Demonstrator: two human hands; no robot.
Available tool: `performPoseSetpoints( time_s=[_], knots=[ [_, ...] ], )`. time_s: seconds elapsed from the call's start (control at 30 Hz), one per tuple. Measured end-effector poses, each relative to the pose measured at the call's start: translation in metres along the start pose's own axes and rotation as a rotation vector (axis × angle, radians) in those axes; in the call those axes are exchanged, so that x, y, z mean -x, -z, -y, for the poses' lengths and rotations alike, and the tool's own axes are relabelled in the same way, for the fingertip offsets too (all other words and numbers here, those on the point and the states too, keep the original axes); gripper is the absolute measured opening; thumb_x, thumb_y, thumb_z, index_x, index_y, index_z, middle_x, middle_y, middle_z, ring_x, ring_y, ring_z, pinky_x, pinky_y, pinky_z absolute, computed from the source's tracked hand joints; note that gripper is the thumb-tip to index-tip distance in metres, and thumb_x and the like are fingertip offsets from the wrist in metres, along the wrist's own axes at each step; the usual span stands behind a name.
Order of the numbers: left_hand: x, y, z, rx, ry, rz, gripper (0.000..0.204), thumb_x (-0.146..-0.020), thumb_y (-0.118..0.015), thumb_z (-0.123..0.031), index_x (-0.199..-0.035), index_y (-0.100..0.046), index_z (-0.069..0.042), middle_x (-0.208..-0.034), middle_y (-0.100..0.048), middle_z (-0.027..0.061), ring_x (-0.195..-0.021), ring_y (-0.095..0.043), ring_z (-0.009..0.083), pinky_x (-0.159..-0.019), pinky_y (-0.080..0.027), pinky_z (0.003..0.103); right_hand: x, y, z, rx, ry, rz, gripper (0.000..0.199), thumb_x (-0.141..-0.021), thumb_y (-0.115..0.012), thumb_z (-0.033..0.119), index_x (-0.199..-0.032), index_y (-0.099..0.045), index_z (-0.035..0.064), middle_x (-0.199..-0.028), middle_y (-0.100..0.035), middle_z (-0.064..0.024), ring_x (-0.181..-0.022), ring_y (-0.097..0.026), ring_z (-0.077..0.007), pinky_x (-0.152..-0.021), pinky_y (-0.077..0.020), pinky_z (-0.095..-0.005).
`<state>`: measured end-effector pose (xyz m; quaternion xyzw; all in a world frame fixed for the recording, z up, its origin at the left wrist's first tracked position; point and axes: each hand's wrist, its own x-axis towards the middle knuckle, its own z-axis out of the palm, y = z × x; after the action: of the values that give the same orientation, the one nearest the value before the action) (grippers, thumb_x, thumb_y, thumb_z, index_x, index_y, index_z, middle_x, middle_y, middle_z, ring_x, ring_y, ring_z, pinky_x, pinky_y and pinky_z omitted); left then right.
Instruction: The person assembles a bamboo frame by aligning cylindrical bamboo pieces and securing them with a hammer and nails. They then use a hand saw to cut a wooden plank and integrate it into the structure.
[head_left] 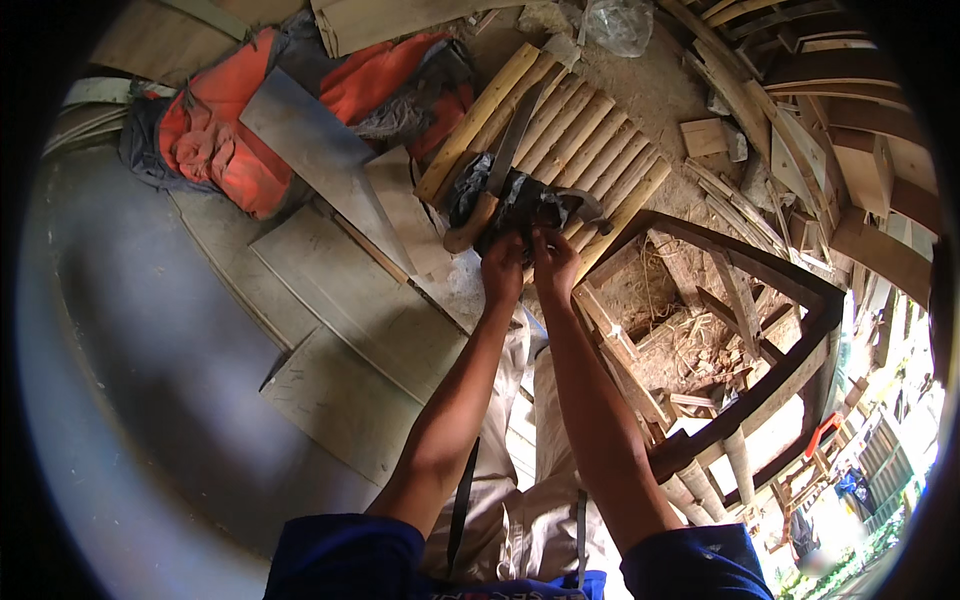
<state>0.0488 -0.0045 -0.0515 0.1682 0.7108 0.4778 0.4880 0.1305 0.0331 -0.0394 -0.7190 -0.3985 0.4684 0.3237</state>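
Observation:
Both hands are together at the near edge of a black plastic bag (470, 190), which lies crumpled on a slatted wooden bench (600, 140). My left hand (503, 265) has its fingers closed at the bag's edge. Close beside it, my right hand (553, 260) pinches the same edge, its fingertips partly hidden in the dark folds. A long-bladed tool with a wooden handle (472, 222), like a machete, lies across the bag just left of my hands. To the right, a curved metal head (590, 210), like a hammer's, rests over the bag; its handle is hard to make out.
Large grey boards (335, 290) lie to the left. Beyond them is a crumpled orange and dark cloth (225, 135). A dark wooden frame (825, 300) stands close on the right, with scrap wood (740, 225) behind it. A clear plastic bag (618, 25) lies at the far side.

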Motion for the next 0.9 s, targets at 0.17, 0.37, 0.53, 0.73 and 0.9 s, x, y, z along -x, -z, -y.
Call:
performPoseSetpoints(
  time_s=[0.17,0.37,0.53,0.73,0.9],
  knots=[
    [0.005,0.002,-0.016,0.222,0.364,0.072,0.025,-0.093,-0.060,-0.022,-0.109,-0.066,-0.004,-0.091,-0.066,0.0042,-0.077,-0.062,0.0136,-0.061,-0.047,0.027,0.007,-0.001,0.006,-0.216,-0.233,0.056,0.031,-0.090,-0.068,0.027,-0.101,-0.070,-0.0028,-0.080,-0.070,-0.0046,-0.068,-0.059,-0.0110,-0.063,-0.0484,-0.0272],
    [-0.018,0.006,-0.020,0.263,0.306,-0.033,0.021,-0.091,-0.062,-0.020,-0.102,-0.066,-0.003,-0.090,-0.067,0.0052,-0.074,-0.064,0.0133,-0.058,-0.052,0.026,-0.008,-0.004,-0.003,0.038,0.023,-0.009,0.027,-0.086,-0.072,0.023,-0.101,-0.069,0.0003,-0.084,-0.070,-0.0114,-0.073,-0.062,-0.0150,-0.067,-0.0500,-0.0320],
    [-0.021,0.018,-0.021,0.276,0.159,-0.013,0.013,-0.091,-0.063,-0.016,-0.095,-0.060,-0.004,-0.095,-0.068,0.0086,-0.074,-0.064,0.0143,-0.058,-0.053,0.027,-0.009,0.003,-0.032,0.276,-0.033,-0.382,0.030,-0.086,-0.070,0.026,-0.104,-0.060,0.0043,-0.085,-0.066,-0.0138,-0.078,-0.065,-0.0271,-0.071,-0.0510,-0.0379],
    [-0.005,0.045,-0.029,0.205,0.233,-0.036,0.024,-0.091,-0.067,-0.027,-0.099,-0.058,-0.006,-0.098,-0.069,0.0083,-0.078,-0.064,0.0136,-0.064,-0.052,0.027,-0.027,0.005,-0.052,0.437,0.073,-0.213,0.031,-0.082,-0.069,0.023,-0.091,-0.054,-0.0021,-0.089,-0.062,-0.0242,-0.085,-0.062,-0.0420,-0.075,-0.0482,-0.0469],
    [0.015,0.068,-0.048,0.168,0.216,-0.032,0.029,-0.089,-0.069,-0.026,-0.107,-0.061,-0.006,-0.091,-0.068,0.0048,-0.073,-0.060,0.0107,-0.064,-0.049,0.026,-0.036,0.010,-0.030,0.378,-0.308,-0.179,0.039,-0.081,-0.068,0.030,-0.096,-0.053,-0.0023,-0.101,-0.063,-0.0288,-0.096,-0.062,-0.0444,-0.082,-0.0490,-0.0491]
  ],
)
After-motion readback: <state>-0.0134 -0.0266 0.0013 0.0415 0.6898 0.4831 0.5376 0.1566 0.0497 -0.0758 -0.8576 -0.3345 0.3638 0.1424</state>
